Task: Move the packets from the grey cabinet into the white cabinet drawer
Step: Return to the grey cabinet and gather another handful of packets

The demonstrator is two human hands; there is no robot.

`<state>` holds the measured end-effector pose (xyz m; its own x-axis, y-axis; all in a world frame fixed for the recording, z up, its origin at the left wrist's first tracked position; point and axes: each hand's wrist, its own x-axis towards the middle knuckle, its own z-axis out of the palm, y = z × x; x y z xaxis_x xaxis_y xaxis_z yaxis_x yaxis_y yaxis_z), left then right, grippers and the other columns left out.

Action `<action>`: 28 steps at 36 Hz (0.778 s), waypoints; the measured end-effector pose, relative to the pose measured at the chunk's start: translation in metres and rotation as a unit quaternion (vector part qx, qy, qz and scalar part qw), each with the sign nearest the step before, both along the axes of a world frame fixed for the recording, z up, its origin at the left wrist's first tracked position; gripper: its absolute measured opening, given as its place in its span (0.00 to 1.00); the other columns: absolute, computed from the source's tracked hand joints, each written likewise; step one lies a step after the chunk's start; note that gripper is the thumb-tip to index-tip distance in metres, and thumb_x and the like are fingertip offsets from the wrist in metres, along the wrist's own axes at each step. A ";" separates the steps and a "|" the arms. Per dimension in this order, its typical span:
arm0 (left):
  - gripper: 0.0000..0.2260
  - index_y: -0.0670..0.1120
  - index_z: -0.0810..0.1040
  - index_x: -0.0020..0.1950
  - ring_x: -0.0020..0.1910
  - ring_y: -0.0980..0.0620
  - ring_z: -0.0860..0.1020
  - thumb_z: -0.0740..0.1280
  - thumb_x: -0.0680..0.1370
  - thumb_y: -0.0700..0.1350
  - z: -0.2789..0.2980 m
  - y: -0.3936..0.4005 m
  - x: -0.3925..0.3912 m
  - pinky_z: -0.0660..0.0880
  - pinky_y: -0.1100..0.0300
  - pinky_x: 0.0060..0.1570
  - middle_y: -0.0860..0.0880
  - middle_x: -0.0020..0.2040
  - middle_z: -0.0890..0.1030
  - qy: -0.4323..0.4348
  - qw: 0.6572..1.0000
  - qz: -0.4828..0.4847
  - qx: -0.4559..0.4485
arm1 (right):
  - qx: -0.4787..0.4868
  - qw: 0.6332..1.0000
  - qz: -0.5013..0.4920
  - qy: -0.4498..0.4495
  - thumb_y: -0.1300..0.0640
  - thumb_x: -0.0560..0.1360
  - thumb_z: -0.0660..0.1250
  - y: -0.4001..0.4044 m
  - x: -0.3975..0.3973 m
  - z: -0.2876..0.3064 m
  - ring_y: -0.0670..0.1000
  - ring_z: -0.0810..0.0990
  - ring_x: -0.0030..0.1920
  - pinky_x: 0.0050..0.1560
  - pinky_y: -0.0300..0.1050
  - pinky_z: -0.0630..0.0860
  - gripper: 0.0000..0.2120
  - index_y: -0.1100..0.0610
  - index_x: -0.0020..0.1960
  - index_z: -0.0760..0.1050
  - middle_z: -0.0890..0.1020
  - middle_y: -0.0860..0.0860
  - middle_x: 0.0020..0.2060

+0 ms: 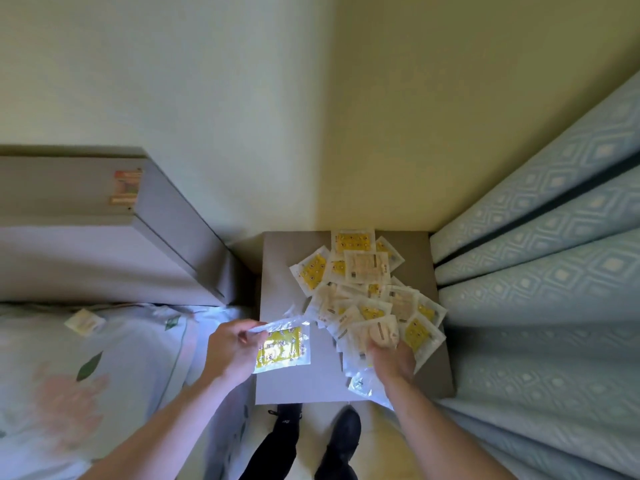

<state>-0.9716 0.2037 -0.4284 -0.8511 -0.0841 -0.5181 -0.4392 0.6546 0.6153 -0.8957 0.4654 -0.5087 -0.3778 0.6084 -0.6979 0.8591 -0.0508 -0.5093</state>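
Cabinet top (277, 258) sits in the wall corner; curtain (540, 265) along its right edge, bed (104, 358) along its left. Packets (374, 299) heaped over right half, far edge to near right corner. One packet (282, 344) near left edge, in left hand (232, 344). Right hand (391, 355) on heap's near end. Lone packet (83, 322) on bed. Shoes (311, 424) before near edge.

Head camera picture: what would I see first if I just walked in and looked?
First, the heap of yellow-and-white packets spread over the grey cabinet top, in the middle. Next, the left hand pinching one yellow packet by its clear edge, while the right hand presses on the heap's near side. Blue patterned curtains fill the right.
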 end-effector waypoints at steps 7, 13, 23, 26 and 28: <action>0.04 0.49 0.78 0.46 0.37 0.55 0.76 0.72 0.78 0.43 0.025 0.003 0.008 0.69 0.69 0.35 0.53 0.38 0.79 -0.014 1.000 -0.011 -0.020 | 0.054 0.997 0.056 0.029 0.46 0.69 0.75 0.009 -0.006 0.044 0.58 0.84 0.44 0.44 0.54 0.82 0.10 0.51 0.45 0.80 0.84 0.49 0.39; 0.05 0.45 0.84 0.51 0.41 0.52 0.79 0.72 0.77 0.45 0.062 -0.003 0.026 0.70 0.66 0.37 0.49 0.43 0.81 -0.004 0.999 -0.027 -0.020 | 0.081 0.986 0.129 0.073 0.52 0.74 0.74 0.015 0.001 0.128 0.53 0.76 0.42 0.45 0.42 0.71 0.08 0.52 0.50 0.79 0.78 0.47 0.38; 0.03 0.51 0.77 0.46 0.42 0.52 0.76 0.67 0.80 0.46 0.127 -0.012 0.083 0.64 0.70 0.35 0.53 0.40 0.77 0.043 0.997 -0.063 -0.027 | 0.124 0.955 0.253 0.096 0.52 0.71 0.73 0.006 0.058 0.207 0.49 0.82 0.43 0.45 0.44 0.79 0.08 0.53 0.48 0.81 0.84 0.44 0.40; 0.07 0.53 0.78 0.41 0.38 0.51 0.76 0.69 0.77 0.43 0.133 -0.017 0.108 0.67 0.63 0.36 0.55 0.35 0.78 0.073 0.996 -0.043 -0.023 | 0.127 0.940 0.298 0.111 0.50 0.71 0.72 0.005 0.078 0.218 0.47 0.83 0.42 0.45 0.46 0.81 0.06 0.49 0.47 0.80 0.84 0.45 0.40; 0.07 0.55 0.79 0.41 0.37 0.53 0.77 0.71 0.75 0.43 0.139 -0.021 0.133 0.69 0.60 0.38 0.55 0.35 0.80 0.104 0.994 -0.016 -0.023 | 0.124 0.930 0.322 0.125 0.52 0.71 0.73 0.000 0.093 0.232 0.48 0.82 0.42 0.43 0.43 0.79 0.05 0.50 0.46 0.79 0.84 0.46 0.40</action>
<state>-0.8384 0.1823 -0.2893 -0.9420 -0.0749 -0.3272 -0.2846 0.6950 0.6603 -0.8024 0.4656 -0.2771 -0.8513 0.3308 -0.4072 0.5239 0.5786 -0.6252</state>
